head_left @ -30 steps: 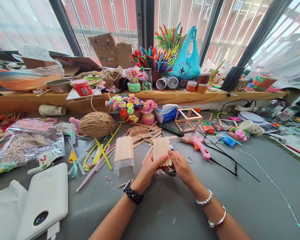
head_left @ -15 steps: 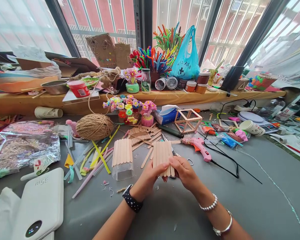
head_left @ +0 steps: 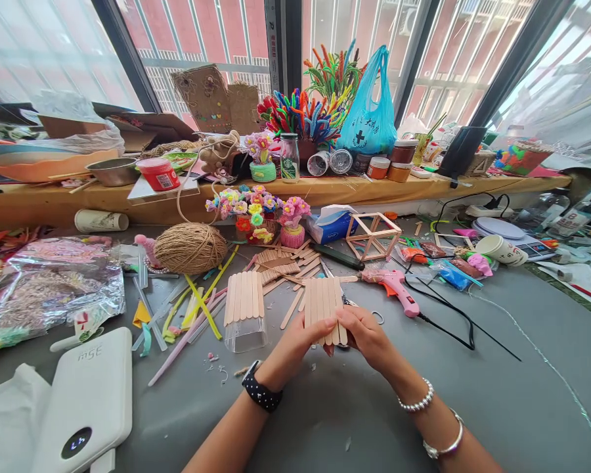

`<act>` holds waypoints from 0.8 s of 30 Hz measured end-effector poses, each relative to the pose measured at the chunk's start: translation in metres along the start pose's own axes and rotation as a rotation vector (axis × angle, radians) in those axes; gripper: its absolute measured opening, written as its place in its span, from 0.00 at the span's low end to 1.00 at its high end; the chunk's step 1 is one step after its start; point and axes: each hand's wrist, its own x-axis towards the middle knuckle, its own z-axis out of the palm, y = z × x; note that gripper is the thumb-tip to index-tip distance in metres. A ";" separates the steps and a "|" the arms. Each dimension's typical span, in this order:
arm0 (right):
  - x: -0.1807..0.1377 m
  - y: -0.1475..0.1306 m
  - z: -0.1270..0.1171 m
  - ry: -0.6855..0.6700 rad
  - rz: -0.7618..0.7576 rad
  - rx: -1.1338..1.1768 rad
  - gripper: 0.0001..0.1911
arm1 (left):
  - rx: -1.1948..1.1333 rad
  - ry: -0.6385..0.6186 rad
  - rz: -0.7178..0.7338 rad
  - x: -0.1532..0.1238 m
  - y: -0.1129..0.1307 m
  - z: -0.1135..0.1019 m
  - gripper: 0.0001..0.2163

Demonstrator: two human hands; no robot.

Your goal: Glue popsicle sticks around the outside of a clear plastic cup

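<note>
Between both hands I hold a small panel of popsicle sticks (head_left: pixel 324 299) set side by side, a little above the table. My left hand (head_left: pixel 295 348) grips its lower left part, thumb on top. At its lower right edge, my right hand (head_left: pixel 369 338) pinches it the same way; the fingers underneath are mostly hidden. To the left, a similar row of popsicle sticks (head_left: pixel 245 297) lies on a clear plastic box (head_left: pixel 246 335). Behind the panel are loose popsicle sticks (head_left: pixel 293 307) and a scissors handle (head_left: pixel 378 316), partly covered.
A pink hot glue gun (head_left: pixel 396 292) with a black cord lies to the right. Behind it stands a stick frame (head_left: pixel 373 238). Leftward are a twine ball (head_left: pixel 191 248), plastic strips and a white MSE device (head_left: pixel 91 394). A crowded shelf (head_left: pixel 256 192) runs along the back.
The whole view has shifted slightly, so things sit a little further right. Both hands keep the same hold on the stick panel.
</note>
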 end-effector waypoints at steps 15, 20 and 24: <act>-0.004 -0.002 0.009 -0.087 0.006 0.150 0.21 | -0.019 -0.072 -0.067 -0.007 0.011 -0.001 0.12; -0.005 0.000 0.012 -0.063 0.003 0.194 0.21 | -0.048 -0.081 -0.045 -0.008 0.009 -0.001 0.11; -0.006 0.000 0.014 -0.040 0.005 0.233 0.19 | -0.090 -0.083 -0.027 -0.007 0.004 -0.002 0.11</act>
